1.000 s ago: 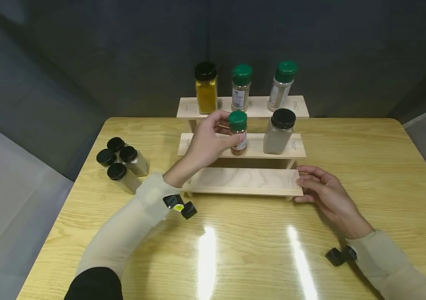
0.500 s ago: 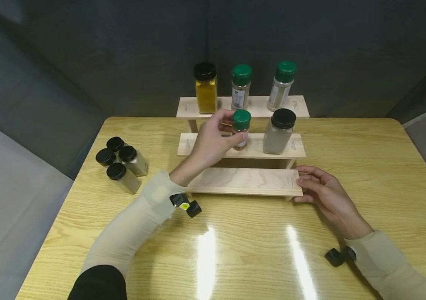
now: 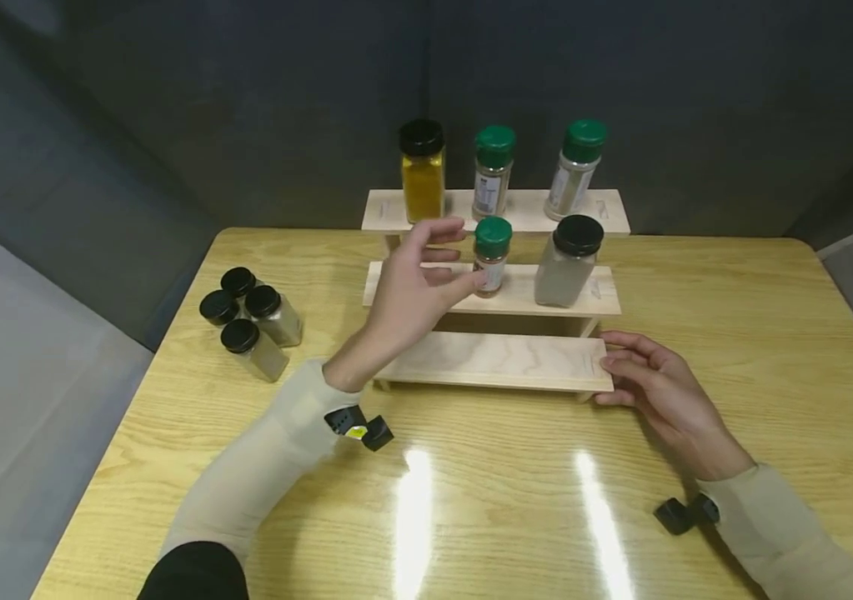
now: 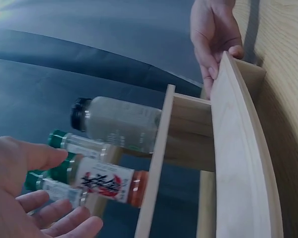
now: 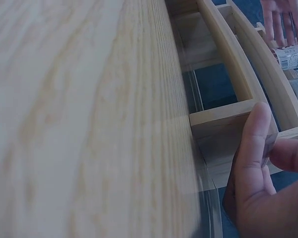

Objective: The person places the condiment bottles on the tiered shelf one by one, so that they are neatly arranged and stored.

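A small spice jar with a green lid stands upright on the middle tier of the wooden spice rack. My left hand is just left of it, fingers spread; the left wrist view shows the jar's red-and-white label and a gap to most of the fingers. Whether the thumb still touches it I cannot tell. At the rack's lower right end, my right hand grips the bottom shelf board between thumb and fingers, seen close in the right wrist view with its fingers at the board's end.
A larger black-lidded jar shares the middle tier on the right. Along the top tier stand a yellow-filled jar and two green-lidded jars. Several black-lidded jars cluster on the table's left. A dark curtain hangs behind.
My left hand has set the green-lidded jar down slightly farther right on the middle tier, then spread its fingers and drawn back left. The right hand keeps its grip on the rack.
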The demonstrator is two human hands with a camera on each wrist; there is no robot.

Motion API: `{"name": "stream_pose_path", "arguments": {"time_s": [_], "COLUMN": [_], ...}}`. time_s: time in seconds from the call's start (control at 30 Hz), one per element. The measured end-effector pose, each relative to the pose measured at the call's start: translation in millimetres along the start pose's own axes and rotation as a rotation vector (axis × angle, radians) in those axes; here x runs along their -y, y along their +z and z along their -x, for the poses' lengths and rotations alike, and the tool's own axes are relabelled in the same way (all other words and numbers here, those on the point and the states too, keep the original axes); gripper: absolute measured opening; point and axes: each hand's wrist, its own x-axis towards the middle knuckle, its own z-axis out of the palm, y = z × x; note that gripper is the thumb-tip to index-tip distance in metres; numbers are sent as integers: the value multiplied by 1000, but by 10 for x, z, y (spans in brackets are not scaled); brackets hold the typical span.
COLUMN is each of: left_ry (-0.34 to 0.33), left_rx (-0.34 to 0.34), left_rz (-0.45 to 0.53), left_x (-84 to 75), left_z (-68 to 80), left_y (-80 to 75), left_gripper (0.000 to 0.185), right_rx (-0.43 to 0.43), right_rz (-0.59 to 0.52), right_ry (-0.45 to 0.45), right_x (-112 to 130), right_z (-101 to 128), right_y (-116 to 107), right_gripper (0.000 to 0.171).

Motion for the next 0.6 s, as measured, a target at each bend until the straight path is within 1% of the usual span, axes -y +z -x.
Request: {"name": "stream_pose_path", "arguments": {"time_s": [0.17,0.27,0.43,0.6], "left_ry": [56,88,164,206], "left_rx": [-25,-54,-145,-258], "left_rz": [22,15,-19,-74], "left_x": [-52,-83,-130,-143], "left_z": [193,337,581,798], "left_y": [-187,-329,-632,-985], "left_gripper": [51,45,40,35], "right_rx": [-15,-13,4,4], "right_rz": [-2,-9,-18,-13], "right_ry": [11,13,7,11], "right_x": [10,11,11,8], "right_z": [-3,-10,-21,-19], "right_y": [-1,3,4,-3], "right_gripper": [29,28,29,30]}}
